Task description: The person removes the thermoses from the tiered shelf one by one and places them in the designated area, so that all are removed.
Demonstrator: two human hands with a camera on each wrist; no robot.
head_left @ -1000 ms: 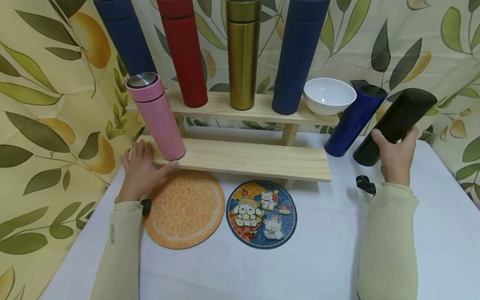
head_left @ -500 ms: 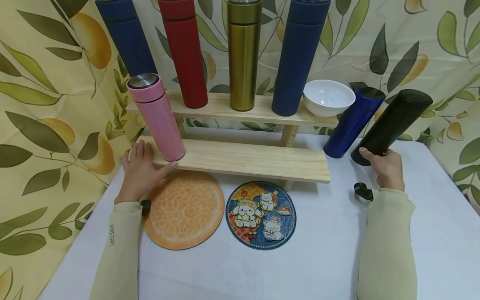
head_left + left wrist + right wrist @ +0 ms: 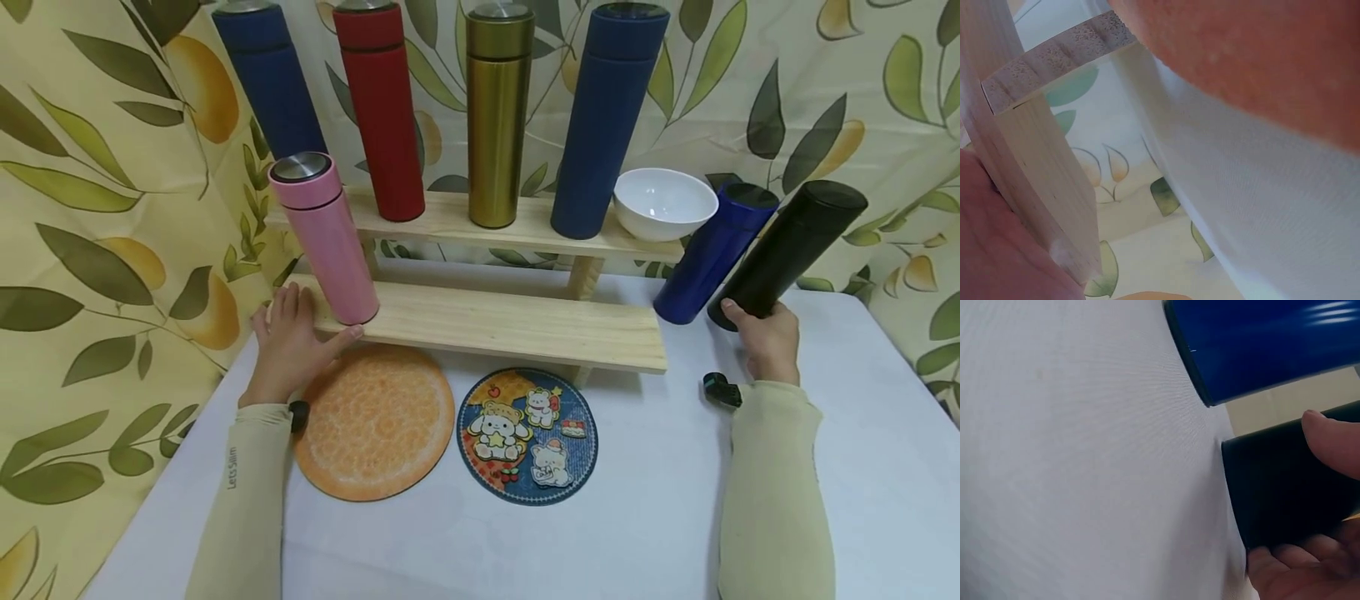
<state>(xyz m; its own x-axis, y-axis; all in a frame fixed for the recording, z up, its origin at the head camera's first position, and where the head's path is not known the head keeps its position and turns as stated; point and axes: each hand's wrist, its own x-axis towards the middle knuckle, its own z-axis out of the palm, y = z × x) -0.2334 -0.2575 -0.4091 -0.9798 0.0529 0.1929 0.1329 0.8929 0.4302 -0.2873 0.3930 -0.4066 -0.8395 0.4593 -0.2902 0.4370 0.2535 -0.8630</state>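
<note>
My left hand rests at the left end of the lower wooden shelf, its thumb stretched along the front edge. A pink thermos bottle stands on that shelf just beyond the thumb. In the left wrist view the shelf's end shows between parts of the hand. On the right, my right hand holds a black thermos bottle near its base, thumb on one side and fingers on the other. A shiny blue thermos bottle stands close beside it on the white table.
Upper shelf carries a red bottle, a gold bottle, blue bottles and a white bowl. In front lie an orange round mat and a round mat with cartoon figures. Patterned cloth hangs behind.
My right hand has slid down the black bottle from its middle to near its base. The left hand stays in place on the shelf. The head view has shifted slightly.
</note>
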